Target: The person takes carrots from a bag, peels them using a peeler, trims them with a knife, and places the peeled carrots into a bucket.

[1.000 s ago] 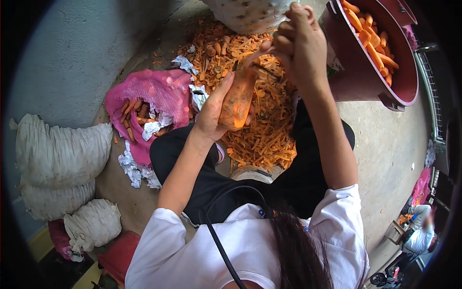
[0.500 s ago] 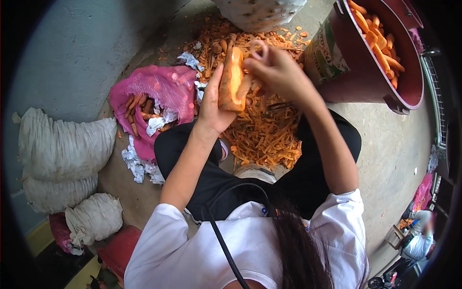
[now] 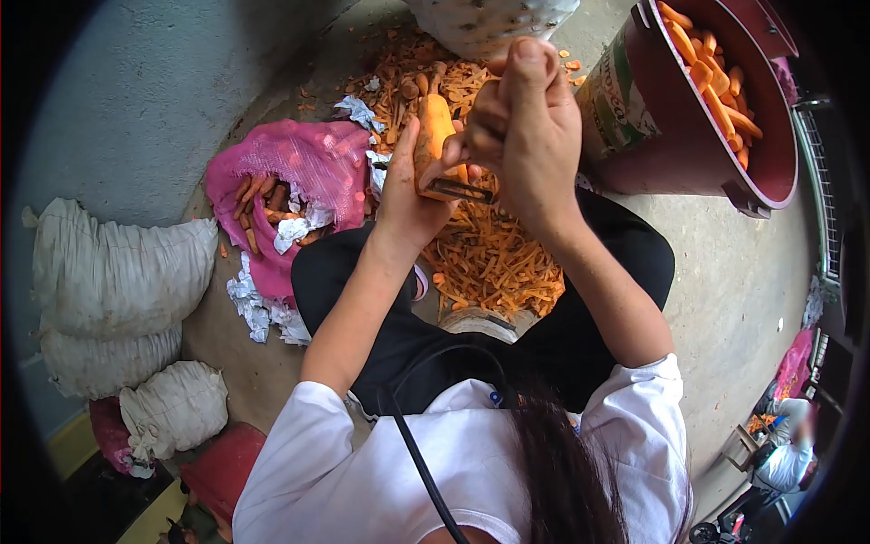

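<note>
A thick carrot, bright orange on its upper side and brownish along its left, rests upright in my left hand, whose fingers wrap round it. My right hand is closed on a peeler, and the dark blade lies at the carrot's near end. Below both hands spreads a heap of orange peelings on the floor between my legs.
A dark red bucket holding orange carrots stands at the upper right. On the left are a pink mesh sack with unpeeled carrots and white sacks. A white sack stands ahead. Another person sits far right.
The carrot has turned and tilted in my left hand, showing a smooth orange side. My right hand swung away and came back, bringing the peeler's blade to the carrot's near end.
</note>
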Demonstrator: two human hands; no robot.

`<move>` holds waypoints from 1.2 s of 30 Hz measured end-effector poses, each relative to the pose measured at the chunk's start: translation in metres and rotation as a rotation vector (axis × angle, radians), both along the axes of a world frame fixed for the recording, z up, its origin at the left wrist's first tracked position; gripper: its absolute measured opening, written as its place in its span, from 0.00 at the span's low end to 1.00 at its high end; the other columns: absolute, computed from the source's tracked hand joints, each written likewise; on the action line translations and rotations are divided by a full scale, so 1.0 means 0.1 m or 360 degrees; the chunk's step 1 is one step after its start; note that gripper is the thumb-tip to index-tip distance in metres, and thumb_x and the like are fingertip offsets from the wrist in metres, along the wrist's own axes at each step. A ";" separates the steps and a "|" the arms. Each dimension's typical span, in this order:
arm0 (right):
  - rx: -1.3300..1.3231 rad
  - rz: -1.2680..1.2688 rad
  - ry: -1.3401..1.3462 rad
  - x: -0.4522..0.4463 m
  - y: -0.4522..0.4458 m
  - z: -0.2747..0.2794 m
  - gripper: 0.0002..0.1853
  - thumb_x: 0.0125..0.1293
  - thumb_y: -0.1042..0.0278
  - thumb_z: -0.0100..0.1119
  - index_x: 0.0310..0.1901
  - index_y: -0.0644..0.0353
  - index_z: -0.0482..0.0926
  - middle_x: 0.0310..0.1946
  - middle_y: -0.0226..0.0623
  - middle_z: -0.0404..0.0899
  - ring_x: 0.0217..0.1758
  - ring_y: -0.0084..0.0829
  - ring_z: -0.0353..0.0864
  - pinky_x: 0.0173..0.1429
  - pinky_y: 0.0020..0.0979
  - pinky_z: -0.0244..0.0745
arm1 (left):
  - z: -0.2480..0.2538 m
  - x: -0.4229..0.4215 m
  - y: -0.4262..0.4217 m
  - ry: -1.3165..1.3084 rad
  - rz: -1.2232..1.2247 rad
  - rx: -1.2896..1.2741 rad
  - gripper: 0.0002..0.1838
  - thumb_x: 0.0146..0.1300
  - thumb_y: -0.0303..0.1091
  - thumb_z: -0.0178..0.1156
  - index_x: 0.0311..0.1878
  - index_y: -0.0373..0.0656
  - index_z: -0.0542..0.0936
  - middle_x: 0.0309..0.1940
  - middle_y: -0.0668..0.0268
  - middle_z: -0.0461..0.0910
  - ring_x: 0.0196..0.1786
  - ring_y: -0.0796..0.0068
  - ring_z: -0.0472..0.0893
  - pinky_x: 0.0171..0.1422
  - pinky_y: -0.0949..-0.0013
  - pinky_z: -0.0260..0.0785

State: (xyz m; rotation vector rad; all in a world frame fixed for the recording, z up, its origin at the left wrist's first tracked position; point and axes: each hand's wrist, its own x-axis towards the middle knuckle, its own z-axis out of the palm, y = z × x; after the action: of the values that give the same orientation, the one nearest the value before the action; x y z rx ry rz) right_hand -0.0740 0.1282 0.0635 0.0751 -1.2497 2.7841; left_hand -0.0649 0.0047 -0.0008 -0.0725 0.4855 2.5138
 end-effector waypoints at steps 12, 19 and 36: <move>0.0256 -0.0275 0.0147 -0.22 0.51 0.24 0.16 0.73 0.49 0.45 0.39 0.54 0.64 0.16 0.21 0.56 0.13 0.13 0.54 0.18 0.17 0.68 | -0.05 -0.01 -0.05 -0.0205 -0.0061 -0.0077 0.23 0.69 0.52 0.48 0.55 0.44 0.73 0.36 0.65 0.77 0.34 0.74 0.78 0.41 0.66 0.73; -0.0035 0.0244 0.0042 0.04 0.08 0.05 0.13 0.72 0.54 0.50 0.38 0.56 0.65 0.15 0.23 0.58 0.11 0.14 0.58 0.13 0.20 0.61 | -0.01 0.05 0.00 -0.0187 0.0057 -0.0319 0.22 0.70 0.53 0.43 0.54 0.48 0.74 0.34 0.68 0.79 0.36 0.72 0.77 0.42 0.65 0.72; -0.0008 -0.0503 -0.0246 -0.39 0.53 0.26 0.13 0.72 0.51 0.47 0.37 0.52 0.65 0.18 0.21 0.58 0.14 0.13 0.55 0.18 0.17 0.59 | 0.10 0.08 0.02 -0.0128 -0.0181 -0.0062 0.28 0.72 0.50 0.40 0.65 0.39 0.63 0.50 0.58 0.75 0.41 0.64 0.79 0.45 0.58 0.76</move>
State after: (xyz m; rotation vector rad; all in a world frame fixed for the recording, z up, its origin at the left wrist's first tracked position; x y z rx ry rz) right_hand -0.1135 0.1816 0.0890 -0.3160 -1.1678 2.5575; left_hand -0.0571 0.0067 0.0096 -0.1564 0.4922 2.3807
